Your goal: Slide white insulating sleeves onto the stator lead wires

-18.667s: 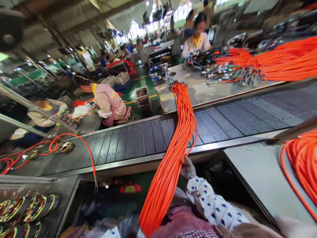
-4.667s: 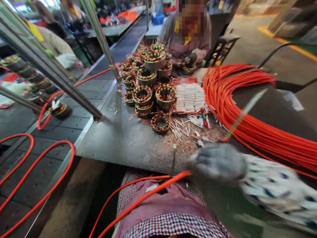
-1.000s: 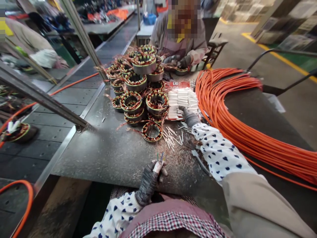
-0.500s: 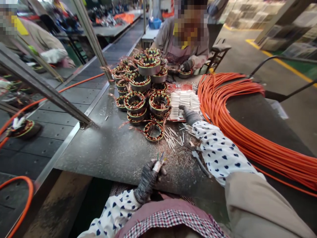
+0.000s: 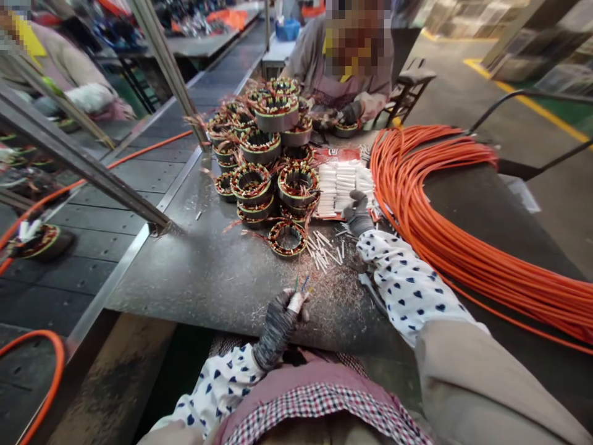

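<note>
My left hand point(image 5: 280, 322), in a grey glove, is closed near the table's front edge. Thin green and blue wires point(image 5: 304, 283) stick up from its fingertips. My right hand point(image 5: 357, 213), gloved as well, is at the near edge of a pile of white sleeves point(image 5: 340, 181), its fingers bent; whether something is between them is too small to tell. Left of the pile, copper-wound ring cores point(image 5: 260, 145) stand in stacks, and a single ring core point(image 5: 287, 238) lies in front of them. Loose white sticks point(image 5: 322, 252) are scattered beside it.
A thick coil of orange tubing point(image 5: 445, 247) covers the right side. Pliers point(image 5: 372, 294) lie under my right forearm. Metal posts point(image 5: 83, 157) and a roller conveyor point(image 5: 106, 213) stand left. Across the table, a person point(image 5: 310, 55) handles another ring core point(image 5: 346, 128).
My right hand has drawn back slightly toward me at the sleeve pile, its fingers more bent. My left hand stays almost in place with the wires. The view has shifted a little.
</note>
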Available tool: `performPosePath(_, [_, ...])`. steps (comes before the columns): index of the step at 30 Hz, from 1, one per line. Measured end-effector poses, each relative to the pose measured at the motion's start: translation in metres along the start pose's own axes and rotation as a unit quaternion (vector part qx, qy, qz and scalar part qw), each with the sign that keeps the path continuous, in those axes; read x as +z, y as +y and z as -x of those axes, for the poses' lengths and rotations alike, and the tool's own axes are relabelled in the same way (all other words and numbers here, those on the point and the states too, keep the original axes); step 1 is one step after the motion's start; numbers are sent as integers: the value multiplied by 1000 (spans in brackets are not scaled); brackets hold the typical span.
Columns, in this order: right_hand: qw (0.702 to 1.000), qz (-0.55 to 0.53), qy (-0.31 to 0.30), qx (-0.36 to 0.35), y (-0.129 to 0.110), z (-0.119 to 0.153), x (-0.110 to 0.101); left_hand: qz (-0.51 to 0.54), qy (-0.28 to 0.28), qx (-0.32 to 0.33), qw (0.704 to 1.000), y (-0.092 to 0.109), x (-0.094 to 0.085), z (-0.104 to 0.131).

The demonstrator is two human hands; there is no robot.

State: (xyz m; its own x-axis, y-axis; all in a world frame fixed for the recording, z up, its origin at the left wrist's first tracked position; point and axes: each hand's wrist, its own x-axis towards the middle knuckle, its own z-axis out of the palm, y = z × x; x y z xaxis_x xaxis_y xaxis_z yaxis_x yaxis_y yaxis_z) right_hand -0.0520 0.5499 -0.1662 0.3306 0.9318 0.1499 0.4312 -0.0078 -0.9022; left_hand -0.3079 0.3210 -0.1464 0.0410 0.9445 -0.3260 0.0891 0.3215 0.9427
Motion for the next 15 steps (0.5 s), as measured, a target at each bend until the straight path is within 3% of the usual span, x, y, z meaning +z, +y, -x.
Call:
performPosePath(2, [997, -63, 10, 31, -11, 20, -4, -6, 10, 23, 1000, 3, -2, 4])
performPosePath(4, [982, -170, -26, 76, -27, 54, -6, 6, 9, 18, 1000, 6, -5, 10])
performPosePath(7, [910, -359, -112, 171, -52, 120, -3, 27, -16, -19, 999, 9, -8, 17])
performPosePath(10, [860, -446, -116, 220, -70, 172, 5, 20, -21, -27, 999, 8, -11, 23])
performPosePath(15, [826, -515, -62, 221, -80, 193, 10, 32, -21, -43, 998, 11, -16, 32])
